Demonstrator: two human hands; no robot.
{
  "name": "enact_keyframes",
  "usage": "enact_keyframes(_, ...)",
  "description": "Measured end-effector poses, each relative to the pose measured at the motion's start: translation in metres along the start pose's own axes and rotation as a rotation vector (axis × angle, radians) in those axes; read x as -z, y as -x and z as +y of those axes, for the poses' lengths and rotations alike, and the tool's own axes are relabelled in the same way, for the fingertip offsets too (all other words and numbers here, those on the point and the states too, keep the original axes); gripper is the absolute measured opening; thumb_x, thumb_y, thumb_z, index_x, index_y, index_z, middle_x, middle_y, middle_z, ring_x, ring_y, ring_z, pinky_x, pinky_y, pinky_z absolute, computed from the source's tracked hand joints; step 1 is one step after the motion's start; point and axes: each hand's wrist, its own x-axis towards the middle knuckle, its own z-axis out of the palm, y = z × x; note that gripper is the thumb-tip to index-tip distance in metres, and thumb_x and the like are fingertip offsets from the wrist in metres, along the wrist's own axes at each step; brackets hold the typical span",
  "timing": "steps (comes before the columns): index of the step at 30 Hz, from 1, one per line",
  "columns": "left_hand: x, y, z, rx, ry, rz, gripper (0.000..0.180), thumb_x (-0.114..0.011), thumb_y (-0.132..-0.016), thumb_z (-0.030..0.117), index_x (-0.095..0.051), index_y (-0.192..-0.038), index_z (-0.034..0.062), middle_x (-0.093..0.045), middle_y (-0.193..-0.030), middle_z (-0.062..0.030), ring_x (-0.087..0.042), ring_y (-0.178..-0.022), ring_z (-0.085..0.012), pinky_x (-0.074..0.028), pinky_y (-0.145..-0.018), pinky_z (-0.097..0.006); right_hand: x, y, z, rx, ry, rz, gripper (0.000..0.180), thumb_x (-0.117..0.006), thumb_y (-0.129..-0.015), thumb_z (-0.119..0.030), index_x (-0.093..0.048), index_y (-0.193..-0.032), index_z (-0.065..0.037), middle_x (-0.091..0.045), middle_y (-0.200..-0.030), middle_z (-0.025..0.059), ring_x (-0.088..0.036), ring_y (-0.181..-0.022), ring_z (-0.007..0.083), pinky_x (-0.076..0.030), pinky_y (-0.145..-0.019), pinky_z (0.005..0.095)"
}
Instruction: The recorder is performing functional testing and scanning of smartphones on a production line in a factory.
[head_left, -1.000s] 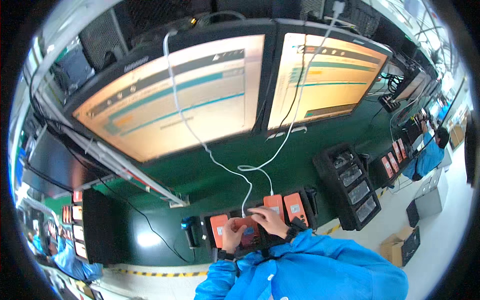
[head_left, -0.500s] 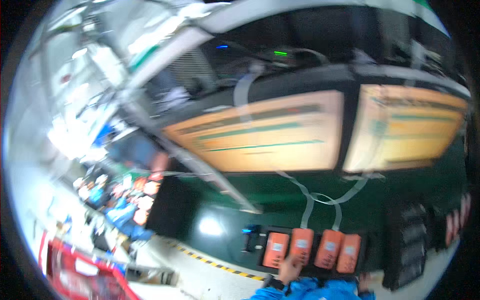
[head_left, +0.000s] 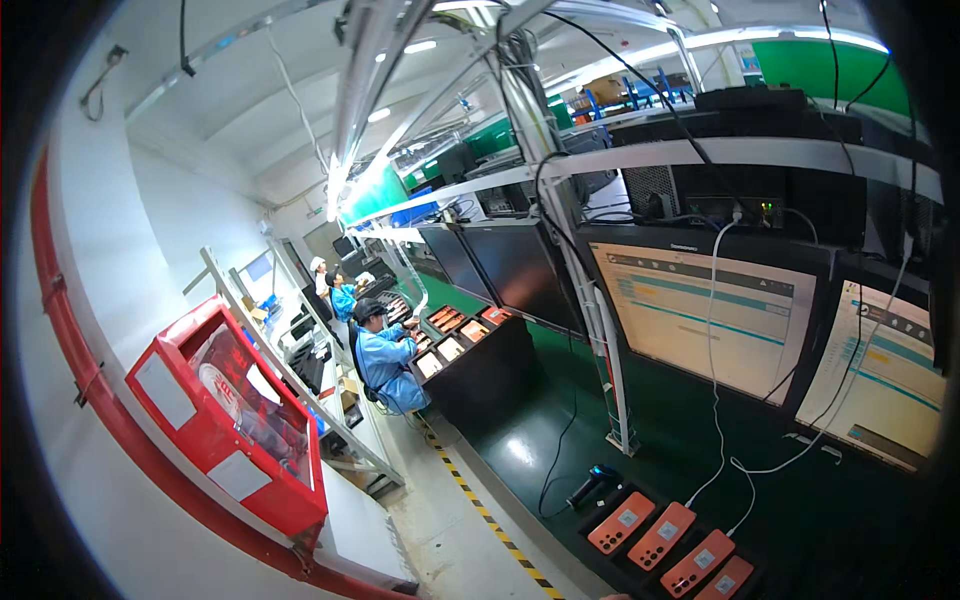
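Orange slab-shaped handsets (head_left: pixel 672 545) lay in a row of four in a black tray (head_left: pixel 600 512) at the lower edge of the view, their long axes slanting up to the right, white cables (head_left: pixel 714 440) rising from two of them. Neither hand showed in the head view, so whether the grip was open or closed could not be told, nor which hand lay nearer.

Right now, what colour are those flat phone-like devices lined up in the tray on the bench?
Orange, each with a small pale label; the devices show best in the head view, lower right.
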Motion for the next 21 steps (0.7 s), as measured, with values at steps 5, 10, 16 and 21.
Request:
enact_keyframes(5,-0.054,0.006,-0.290,-0.368,0.384,-0.148,0.011,-0.062,-0.080,0.011,-0.068,-0.089,0.0078,-0.068,-0.095,-0.0128,-0.063,-0.075,-0.0223,-0.054,-0.067,-0.035,-0.017,0.040,0.040,0.039,-0.237,-0.023,0.041,-0.054,-0.089,-0.030,-0.051,-0.123,-0.008,-0.063,-0.091,0.0119,-0.060,-0.081,0.0227,-0.050,-0.069,0.0374)
enact_keyframes(10,-0.018,0.106,-0.278,0.645,0.489,0.086,0.023,-0.048,-0.092,0.019,-0.060,-0.108,0.0075,-0.067,-0.091,-0.0121,-0.061,-0.063,-0.0219,-0.050,-0.048,-0.039,-0.059,0.063,0.056,0.102,-0.603,-0.077,0.029,-0.064,-0.080,-0.009,-0.050,-0.106,-0.006,-0.057,-0.072,0.0058,-0.054,-0.059,0.0140,-0.044,-0.047,0.0290)
enact_keyframes(16,-0.061,0.180,-0.303,0.756,0.342,-0.158,0.032,-0.050,-0.090,0.030,-0.060,-0.113,0.0085,-0.067,-0.094,-0.0104,-0.063,-0.069,-0.0238,-0.049,-0.050,-0.039,-0.010,0.163,0.030,0.015,-0.585,0.184,0.057,-0.063,-0.083,-0.015,-0.037,-0.132,-0.005,-0.065,-0.087,0.0075,-0.063,-0.070,0.0159,-0.051,-0.060,0.0290)
enact_keyframes(21,-0.112,0.197,-0.306,0.370,-0.231,-0.384,0.049,-0.065,-0.080,0.030,-0.058,-0.125,0.0113,-0.071,-0.095,-0.0104,-0.068,-0.080,-0.0259,-0.052,-0.079,-0.031,-0.032,0.224,0.145,-0.069,-0.419,-0.176,0.068,-0.062,-0.082,-0.019,-0.031,-0.142,-0.013,-0.069,-0.097,0.0110,-0.067,-0.070,0.0165,-0.053,-0.064,0.0267)
